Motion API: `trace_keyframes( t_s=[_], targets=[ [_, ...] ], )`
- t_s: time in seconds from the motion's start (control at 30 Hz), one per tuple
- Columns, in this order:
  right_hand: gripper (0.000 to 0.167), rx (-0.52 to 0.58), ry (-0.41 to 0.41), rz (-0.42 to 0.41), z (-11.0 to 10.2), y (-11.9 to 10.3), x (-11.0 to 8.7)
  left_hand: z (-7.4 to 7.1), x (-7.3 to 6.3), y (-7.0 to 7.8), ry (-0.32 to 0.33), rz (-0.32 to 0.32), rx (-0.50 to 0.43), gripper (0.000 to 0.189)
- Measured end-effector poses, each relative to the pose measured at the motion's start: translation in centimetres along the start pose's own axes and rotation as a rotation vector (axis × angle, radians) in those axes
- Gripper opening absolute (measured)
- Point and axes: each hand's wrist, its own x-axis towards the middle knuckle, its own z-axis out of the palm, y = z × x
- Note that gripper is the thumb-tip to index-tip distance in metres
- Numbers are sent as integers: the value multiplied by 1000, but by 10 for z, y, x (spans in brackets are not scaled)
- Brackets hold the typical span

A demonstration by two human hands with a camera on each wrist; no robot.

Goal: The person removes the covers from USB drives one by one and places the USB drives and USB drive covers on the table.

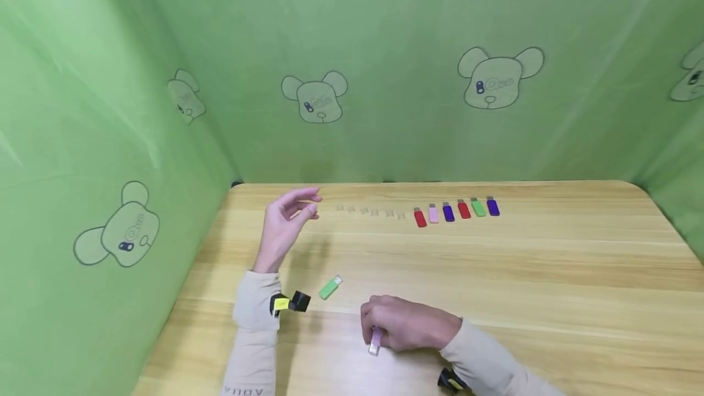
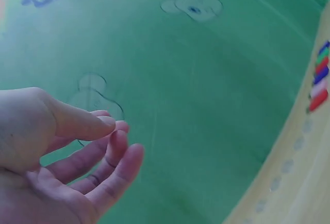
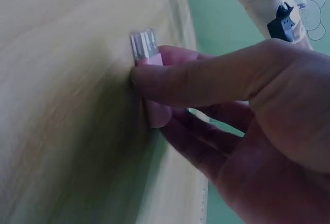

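My right hand (image 1: 409, 322) pinches a pink USB stick (image 3: 154, 92) between thumb and fingers, low over the table's near middle. Its silvery plug end points toward me in the head view. My left hand (image 1: 288, 222) hovers over the far left of the table, fingers loosely bent, and nothing shows between thumb and fingertips. Just right of it lies a row of small clear pieces (image 1: 374, 212), which look like caps. A green USB stick (image 1: 330, 287) lies between the two hands, its plug end toward the far right.
Past the clear pieces, several USB sticks stand in a row: a red one (image 1: 420, 217), a pink one (image 1: 433, 214), then blue, red, green and blue. Green curtains (image 1: 385, 139) with bear drawings enclose the wooden table (image 1: 550, 286) at the back and sides.
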Motion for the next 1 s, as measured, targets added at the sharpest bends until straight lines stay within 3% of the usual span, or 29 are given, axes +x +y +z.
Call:
trace_keyframes(
  t_s=[0.17, 0.33, 0.57, 0.7, 0.8, 0.9, 1.0],
  targets=[
    [21, 103, 29, 58, 0, 3, -7, 8, -14, 10, -84, -13, 4, 27],
    [13, 233, 139, 138, -16, 9, -26, 21, -26, 18, -173, -38, 40, 20],
    [13, 328, 453, 157, -62, 0, -62, 50, -37, 34, -274, -27, 167, 13],
    [12, 296, 652, 160, -76, -11, -76, 74, -47, 41, -366, -59, 128, 18],
    [13, 297, 755, 175, -81, -18, -82, 93, -53, 44, -424, -68, 75, 21],
    [16, 313, 829, 182, -82, -22, -83, 107, -58, 45, -429, -42, 25, 21],
    [18, 318, 897, 176, -83, -25, -81, 115, -60, 44, -379, -34, -21, 17]
  ],
)
